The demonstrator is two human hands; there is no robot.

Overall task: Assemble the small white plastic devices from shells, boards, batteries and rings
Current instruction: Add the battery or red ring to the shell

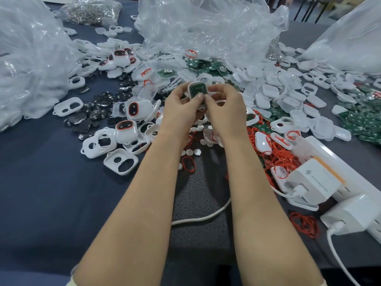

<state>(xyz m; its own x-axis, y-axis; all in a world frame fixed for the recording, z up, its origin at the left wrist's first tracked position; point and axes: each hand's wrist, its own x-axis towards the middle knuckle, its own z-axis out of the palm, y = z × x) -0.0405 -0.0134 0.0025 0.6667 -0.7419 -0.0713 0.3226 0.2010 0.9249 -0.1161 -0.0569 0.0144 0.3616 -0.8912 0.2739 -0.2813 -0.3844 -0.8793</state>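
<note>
Board-seating step in hand. The left hand and right hand both curl round one white shell, held above the middle of the parts heap, with thumbs on the green board lying inside it. Judged next: press the board flush with even thumb pressure, then fit battery and ring. Loose red rings lie near the wrists, closed units to the left and a power strip to the right. Nothing appears to obstruct the hands.
</note>
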